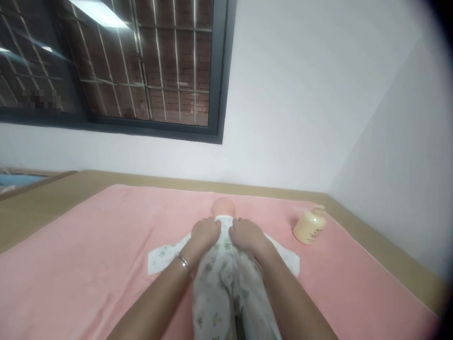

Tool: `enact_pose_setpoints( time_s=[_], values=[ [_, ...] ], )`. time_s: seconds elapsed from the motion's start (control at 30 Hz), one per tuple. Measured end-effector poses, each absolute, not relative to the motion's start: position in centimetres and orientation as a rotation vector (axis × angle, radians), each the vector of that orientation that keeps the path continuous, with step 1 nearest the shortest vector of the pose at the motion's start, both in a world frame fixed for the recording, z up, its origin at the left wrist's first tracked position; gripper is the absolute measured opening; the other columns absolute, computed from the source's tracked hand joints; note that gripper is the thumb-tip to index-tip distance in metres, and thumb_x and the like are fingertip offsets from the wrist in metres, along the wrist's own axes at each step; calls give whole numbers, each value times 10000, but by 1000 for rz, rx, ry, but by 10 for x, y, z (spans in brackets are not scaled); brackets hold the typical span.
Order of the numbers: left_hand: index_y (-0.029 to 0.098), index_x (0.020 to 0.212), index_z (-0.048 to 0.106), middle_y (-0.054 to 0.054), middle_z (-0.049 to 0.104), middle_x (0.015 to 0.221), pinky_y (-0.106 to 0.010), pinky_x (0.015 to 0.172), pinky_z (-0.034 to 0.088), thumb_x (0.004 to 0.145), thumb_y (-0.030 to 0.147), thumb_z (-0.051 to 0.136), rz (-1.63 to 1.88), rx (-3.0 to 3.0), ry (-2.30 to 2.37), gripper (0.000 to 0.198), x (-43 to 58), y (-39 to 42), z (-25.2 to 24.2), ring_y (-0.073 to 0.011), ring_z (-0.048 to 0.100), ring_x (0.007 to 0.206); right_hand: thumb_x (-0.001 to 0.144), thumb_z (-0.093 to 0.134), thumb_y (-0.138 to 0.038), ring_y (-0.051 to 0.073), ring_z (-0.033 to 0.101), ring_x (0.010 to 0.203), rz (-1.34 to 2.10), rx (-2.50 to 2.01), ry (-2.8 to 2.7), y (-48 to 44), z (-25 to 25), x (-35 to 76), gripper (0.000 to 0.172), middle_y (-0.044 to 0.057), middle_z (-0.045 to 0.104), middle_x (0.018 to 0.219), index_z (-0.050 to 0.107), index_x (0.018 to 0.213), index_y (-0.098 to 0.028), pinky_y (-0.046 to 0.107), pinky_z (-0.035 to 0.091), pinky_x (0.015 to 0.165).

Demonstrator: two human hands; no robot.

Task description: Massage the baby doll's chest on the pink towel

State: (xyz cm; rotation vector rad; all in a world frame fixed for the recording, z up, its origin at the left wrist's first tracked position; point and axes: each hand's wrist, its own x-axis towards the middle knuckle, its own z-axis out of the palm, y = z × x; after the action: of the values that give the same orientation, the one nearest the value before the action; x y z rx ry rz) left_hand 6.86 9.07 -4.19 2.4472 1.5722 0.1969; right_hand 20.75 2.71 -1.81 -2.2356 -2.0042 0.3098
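A baby doll lies on the pink cloth with its bald, rounded head pointing away from me. Over its body is a white baby garment with small green prints, its sleeves spread out to both sides and its lower part reaching toward me. My left hand, below a silver bracelet, is closed on the garment at the left of the neckline. At the right of the neckline my right hand grips the fabric the same way. Both sets of fingertips are partly hidden, and so is the doll's body.
A cream pump bottle leans on the right side of the pink cloth. The cloth covers a tan table that meets a white wall. A barred, dark-framed window is at the upper left.
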Motion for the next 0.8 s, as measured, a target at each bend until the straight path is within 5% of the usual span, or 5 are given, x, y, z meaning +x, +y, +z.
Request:
enact_pose_setpoints(
  time_s=[0.17,0.43,0.6,0.8],
  values=[
    [115,1002,665,-170,677,1035,-302,755,460,966,331,185,140,2445,1498,527,65,106,-43,-223,648,893,933,314,-298,294,610,961,300,-2233,-2062,23,-15,206,414,203,644,1075,645,1066,-87,379,432,807],
    [24,933,654,-246,614,974,-415,791,424,798,101,445,98,2916,1453,261,80,57,-47,-330,592,945,981,197,-381,271,590,1063,617,-2230,-1775,47,-26,235,540,154,627,1189,648,1149,-135,364,412,877],
    [74,1030,642,-199,652,1005,-395,821,429,954,326,258,231,2688,1503,466,77,79,-48,-294,612,947,970,237,-431,290,594,1016,374,-2253,-1921,29,-20,214,532,188,629,1148,621,1149,-109,398,404,875],
    [148,1078,645,-117,675,1120,-304,813,446,920,584,228,245,2262,1226,624,61,112,-38,-253,630,988,964,280,-443,278,587,1017,314,-2089,-2038,23,-21,212,491,171,628,1149,618,1139,-133,384,400,877]
  ],
)
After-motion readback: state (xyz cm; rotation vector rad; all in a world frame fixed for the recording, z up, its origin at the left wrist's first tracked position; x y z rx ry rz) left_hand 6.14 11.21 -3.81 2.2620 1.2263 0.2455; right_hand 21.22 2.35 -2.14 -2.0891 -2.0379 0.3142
